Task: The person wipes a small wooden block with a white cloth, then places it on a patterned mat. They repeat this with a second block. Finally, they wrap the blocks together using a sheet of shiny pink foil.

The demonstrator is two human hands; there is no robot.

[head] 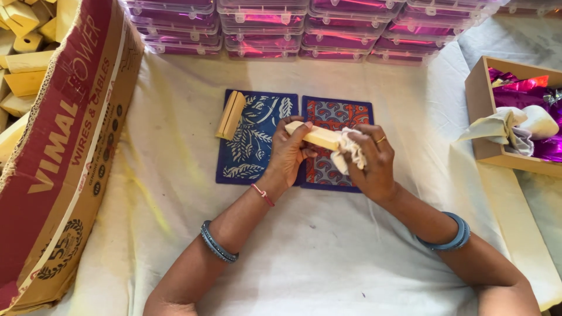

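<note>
Head view: two bare hands at work over a white cloth-covered surface (316, 246).
Left hand (288, 153): closed around one end of a pale wooden block (312, 136).
Right hand (369, 161): gripping a crumpled white rag (349, 150), pressed against the block's other end.
Under the hands: blue patterned square (253, 137) and red patterned square (336, 117), side by side.
Beyond the left hand: second wooden block (230, 114) resting on the blue square's edge.
Far left of the left hand: cardboard carton (64, 152).
Right of the right hand: wooden tray (483, 111).

Blue leaf-print mat (254, 137), red paisley mat (339, 114)
</note>
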